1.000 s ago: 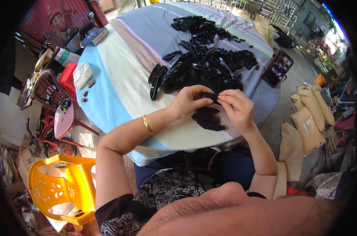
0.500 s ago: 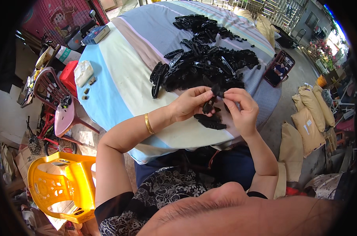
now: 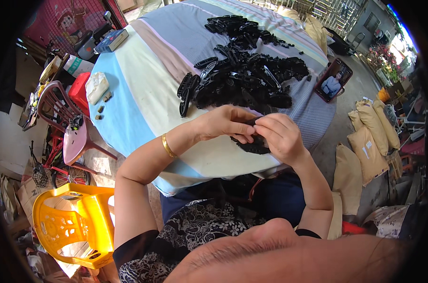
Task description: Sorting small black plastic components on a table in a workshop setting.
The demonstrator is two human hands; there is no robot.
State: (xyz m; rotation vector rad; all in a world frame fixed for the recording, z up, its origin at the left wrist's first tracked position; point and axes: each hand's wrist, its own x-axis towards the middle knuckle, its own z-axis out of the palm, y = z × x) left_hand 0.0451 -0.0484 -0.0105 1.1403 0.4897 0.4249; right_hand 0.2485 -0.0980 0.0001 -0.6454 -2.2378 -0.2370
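Note:
My left hand (image 3: pixel 227 123), with a gold bracelet on its wrist, and my right hand (image 3: pixel 282 137) meet over the near side of the cloth-covered table. Fingers of both are pinched together around a small black plastic piece (image 3: pixel 252 121), mostly hidden by them. Just below my fingertips, more black plastic pieces (image 3: pixel 252 146) lie on the cloth. Beyond my hands spreads a large heap of glossy black plastic parts (image 3: pixel 244 78), several of them long and oval.
A phone (image 3: pixel 334 80) stands at the table's right edge. At the left lie a white bag (image 3: pixel 97 88) and a boxed item (image 3: pixel 111 41). A yellow chair (image 3: pixel 74 221) and pink chair (image 3: pixel 76 141) stand left; tan sacks (image 3: pixel 368 148) lie right.
My hands have come closer together, and my left fingers have closed over the black piece, which now shows less. The phone's picture has changed.

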